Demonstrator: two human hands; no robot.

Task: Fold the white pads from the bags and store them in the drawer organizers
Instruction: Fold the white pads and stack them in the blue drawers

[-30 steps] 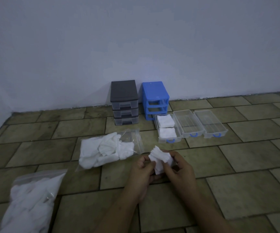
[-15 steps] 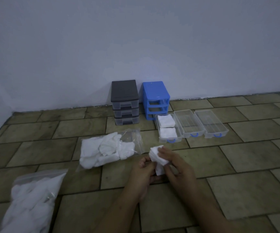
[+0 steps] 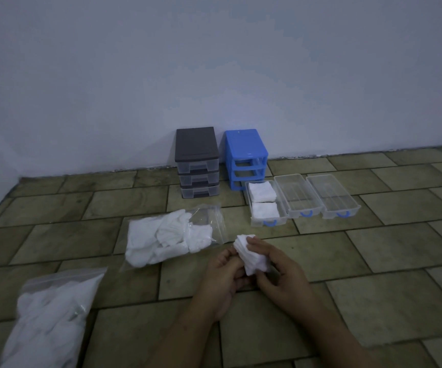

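- Tiled floor holds all; two clear plastic zip bags of white pads, one at near left, one at mid-floor.
- Blue drawer-organizer frame w/ 3 clear drawers pulled out in front; the left drawer has 2 folded stacks.
- Step: folding one small white pad, held above the floor btwn both hands.
- Left hand & right hand both pinch it, fingers curled, forearms angled in.
- Next, prob.: press the crease flat, reach fwd to a drawer.

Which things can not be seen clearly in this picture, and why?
- Pad, head view: both hands, left hand and right hand, cover its fold.
- Near bag: cut off by the left and bottom edges.
- Grey organizer: drawers too dim to show contents.
- Pad count in the first drawer: stacks hide it.
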